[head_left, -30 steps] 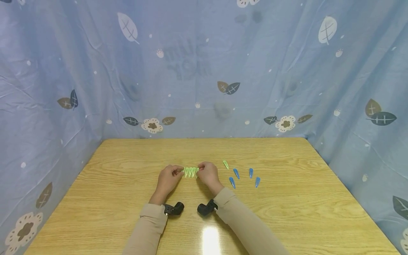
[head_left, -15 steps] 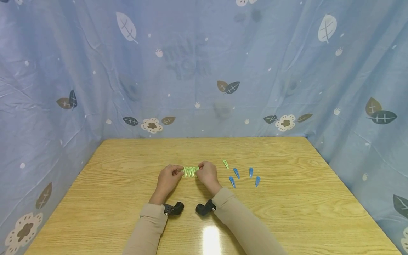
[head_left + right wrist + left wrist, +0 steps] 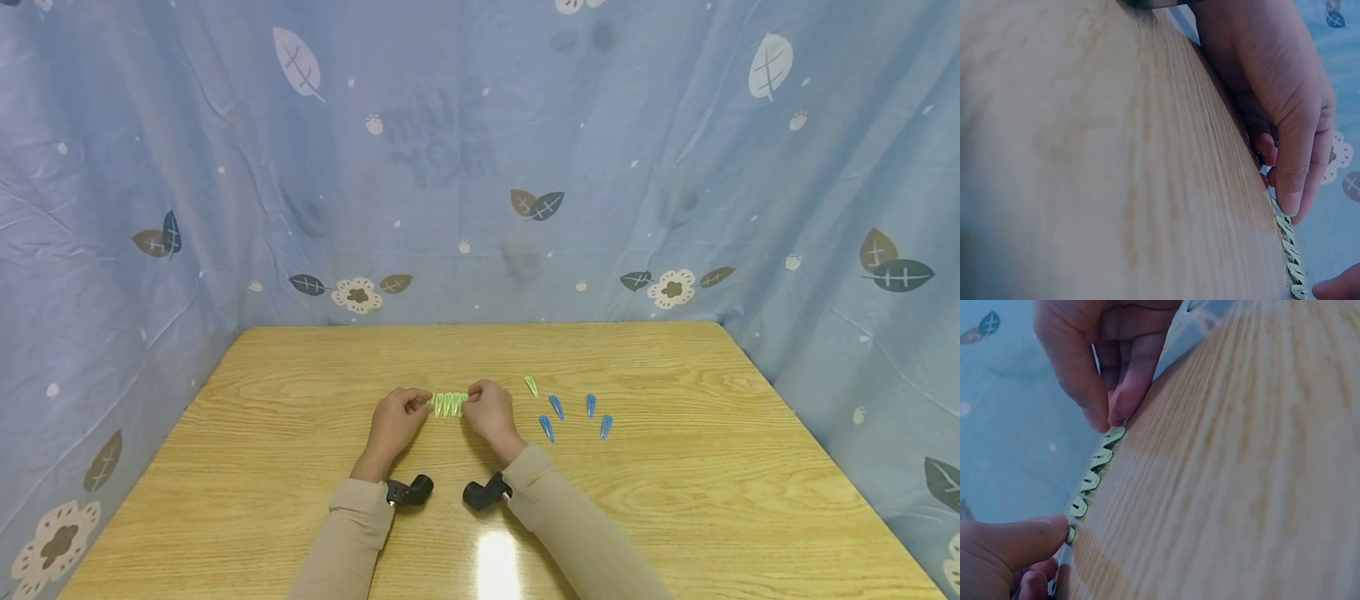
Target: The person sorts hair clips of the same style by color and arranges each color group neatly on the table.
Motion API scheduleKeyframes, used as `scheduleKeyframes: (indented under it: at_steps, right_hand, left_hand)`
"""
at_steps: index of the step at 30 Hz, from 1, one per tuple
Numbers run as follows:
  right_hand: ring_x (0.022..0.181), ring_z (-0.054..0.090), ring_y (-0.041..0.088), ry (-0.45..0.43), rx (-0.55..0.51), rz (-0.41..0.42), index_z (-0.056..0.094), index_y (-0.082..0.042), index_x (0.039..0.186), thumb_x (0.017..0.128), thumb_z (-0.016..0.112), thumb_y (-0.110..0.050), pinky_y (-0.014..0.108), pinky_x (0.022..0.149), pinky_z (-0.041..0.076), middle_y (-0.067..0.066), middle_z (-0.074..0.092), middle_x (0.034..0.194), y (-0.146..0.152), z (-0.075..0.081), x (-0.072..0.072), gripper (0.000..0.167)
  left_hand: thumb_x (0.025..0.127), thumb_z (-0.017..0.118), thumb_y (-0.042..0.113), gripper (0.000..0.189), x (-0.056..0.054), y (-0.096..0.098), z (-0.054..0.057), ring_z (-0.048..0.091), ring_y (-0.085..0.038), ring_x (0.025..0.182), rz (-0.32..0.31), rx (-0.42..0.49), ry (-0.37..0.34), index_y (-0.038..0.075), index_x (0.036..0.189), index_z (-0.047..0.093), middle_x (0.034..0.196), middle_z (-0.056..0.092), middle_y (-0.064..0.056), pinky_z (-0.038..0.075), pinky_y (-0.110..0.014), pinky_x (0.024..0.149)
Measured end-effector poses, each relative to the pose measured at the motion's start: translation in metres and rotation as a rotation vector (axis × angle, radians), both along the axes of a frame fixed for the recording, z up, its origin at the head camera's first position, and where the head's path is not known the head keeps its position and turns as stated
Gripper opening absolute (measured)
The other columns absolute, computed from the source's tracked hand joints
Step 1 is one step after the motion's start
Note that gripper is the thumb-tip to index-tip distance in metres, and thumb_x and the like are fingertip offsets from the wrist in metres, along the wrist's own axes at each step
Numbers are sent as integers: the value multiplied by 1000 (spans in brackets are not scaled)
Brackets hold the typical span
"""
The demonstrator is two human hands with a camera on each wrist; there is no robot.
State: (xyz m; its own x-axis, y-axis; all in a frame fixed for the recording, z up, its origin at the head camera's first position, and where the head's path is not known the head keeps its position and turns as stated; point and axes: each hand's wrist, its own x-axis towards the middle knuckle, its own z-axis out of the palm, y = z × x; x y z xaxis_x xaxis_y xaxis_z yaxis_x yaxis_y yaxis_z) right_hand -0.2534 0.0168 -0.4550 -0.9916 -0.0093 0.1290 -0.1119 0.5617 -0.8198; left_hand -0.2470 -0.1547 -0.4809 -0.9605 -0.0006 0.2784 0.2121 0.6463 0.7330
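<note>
Several light green snap hair clips [image 3: 447,405] stand side by side in a tight row on the table, between the two hands. At the row's left end, the left hand [image 3: 395,418] holds the outermost clip between thumb and fingers. The right hand [image 3: 491,413] pinches the clip at the other end, its fingertips partly hiding it. The left wrist view has the right hand [image 3: 1107,356] above and the left hand [image 3: 1007,556] below, with the row of clips [image 3: 1090,481] between. In the right wrist view, the left hand [image 3: 1279,81] reaches down to the clips [image 3: 1291,253], opposite the right thumb [image 3: 1341,286].
A single green hair clip [image 3: 531,386] lies right of the right hand. Several blue hair clips [image 3: 556,407] are scattered just beyond it on the wooden table [image 3: 712,500]. A patterned blue curtain [image 3: 465,150] hangs behind and at both sides.
The right hand has shifted very slightly at its end of the row, and a bit more of the end clip shows. The left hand and the loose clips stay put.
</note>
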Motion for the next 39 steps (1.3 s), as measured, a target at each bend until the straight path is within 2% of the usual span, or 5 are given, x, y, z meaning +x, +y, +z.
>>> scheduleKeyframes:
  at_steps: [5,9,23,29,39]
  right_hand:
    - [74,60,20,13,-61,6,67,7,100,78,65,2,29,63,49,10,64,83,7,0,4,23]
    - [83,63,23,13,-104,41,66,5,105,83,66,-2,32,71,52,11,66,90,13,-4,5,23]
    - [104,60,34,63,-261,157,59,9,119,87,66,-1,38,88,50,22,63,113,55,-2,5,34]
    - [110,57,33,50,-251,143,56,8,125,89,66,-4,41,93,46,21,60,119,80,1,-4,39]
    - [114,53,36,1,-187,117,51,8,130,92,61,-4,43,94,46,24,56,125,112,3,-22,41]
  left_hand:
    - [85,73,12,19,0,0,1,48,-14,68,-5,-2,2,4,102,73,77,56,-2,41,-29,62]
    - [85,72,12,20,1,-1,2,48,-14,68,-10,-3,-5,4,103,73,77,56,-2,41,-30,63]
    - [86,72,13,20,0,-2,-1,49,-14,68,-8,3,-9,4,103,73,78,56,-2,42,-30,63]
    - [85,73,13,19,-3,-2,-3,50,-14,68,1,-1,2,4,102,74,77,57,-2,43,-29,64]
    - [85,73,12,20,-1,-1,-1,49,-14,68,-8,1,2,4,104,73,78,57,-2,42,-29,63]
